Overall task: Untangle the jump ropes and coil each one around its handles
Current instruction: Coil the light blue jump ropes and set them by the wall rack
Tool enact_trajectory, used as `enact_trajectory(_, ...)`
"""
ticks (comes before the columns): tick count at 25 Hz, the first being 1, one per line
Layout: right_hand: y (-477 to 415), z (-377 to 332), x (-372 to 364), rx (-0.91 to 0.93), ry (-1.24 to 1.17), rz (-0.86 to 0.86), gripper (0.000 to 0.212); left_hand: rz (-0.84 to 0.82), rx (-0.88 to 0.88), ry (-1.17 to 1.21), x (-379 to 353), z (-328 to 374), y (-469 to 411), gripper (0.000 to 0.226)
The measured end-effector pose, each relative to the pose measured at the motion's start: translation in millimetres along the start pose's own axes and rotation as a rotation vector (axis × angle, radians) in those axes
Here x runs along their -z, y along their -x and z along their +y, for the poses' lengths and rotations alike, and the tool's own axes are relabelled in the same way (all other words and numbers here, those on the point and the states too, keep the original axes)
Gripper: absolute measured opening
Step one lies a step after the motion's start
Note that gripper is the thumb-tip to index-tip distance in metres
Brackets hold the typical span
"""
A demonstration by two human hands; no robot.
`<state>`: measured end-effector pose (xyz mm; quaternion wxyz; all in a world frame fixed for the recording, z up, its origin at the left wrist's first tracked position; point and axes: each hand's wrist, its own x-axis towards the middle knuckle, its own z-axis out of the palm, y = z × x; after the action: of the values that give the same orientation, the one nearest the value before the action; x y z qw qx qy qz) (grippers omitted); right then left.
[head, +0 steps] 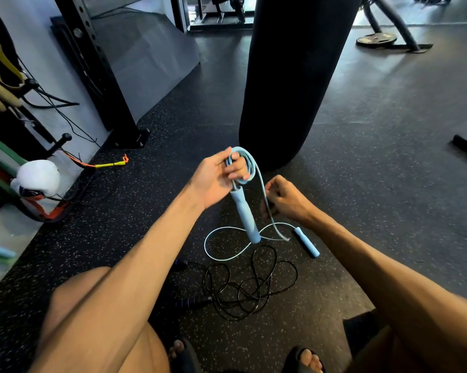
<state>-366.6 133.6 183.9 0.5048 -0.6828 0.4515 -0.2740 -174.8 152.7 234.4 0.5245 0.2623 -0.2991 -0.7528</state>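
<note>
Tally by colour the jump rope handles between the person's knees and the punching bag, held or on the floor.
Light blue handles: 2, one hanging on the light blue rope under the left hand, one on the floor
Black-and-purple handles: 2, both on the floor
Total: 4

Was a speckled black rubber floor [361,157]. Carried a black jump rope [249,289] in a loose tangle, its purple-banded handle [192,302] at the left. Bore just beyond it a loop of the light blue jump rope [205,244] and one blue handle [306,243]. Held also a white boxing glove [39,177] far left, a weight plate [376,39] far back.
</note>
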Motion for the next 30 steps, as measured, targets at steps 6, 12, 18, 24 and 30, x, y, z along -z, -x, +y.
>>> enact_trajectory(6, 11.7, -9.2, -8.0, -0.141, -0.002, -0.197, 0.017, 0.315, -0.225, -0.011, 1.3, -1.4, -6.8, 0.025)
enact_trajectory(12, 20.0, -14.5, -6.2, -0.182, 0.137, -0.338, 0.025, 0.578, -0.445, -0.534, 18.5, -9.5, -14.9, 0.014)
enact_trajectory(18, 11.4, -10.1, -4.0, 0.012, 0.306, -0.220, 0.019, 0.588, -0.426, -1.133, 28.4, -23.9, -13.4, 0.010)
enact_trajectory(24, 5.0, -17.1, 6.9, 0.174, 0.313, -0.062, 0.014, 0.403, -0.176, -1.407, 38.0, -36.3, -7.4, 0.014)
enact_trajectory(30, 1.6, -23.6, 17.9, 0.302, 0.353, 0.113, 0.017, 0.195, 0.038, -1.060, 29.8, -39.0, -9.7, 0.039)
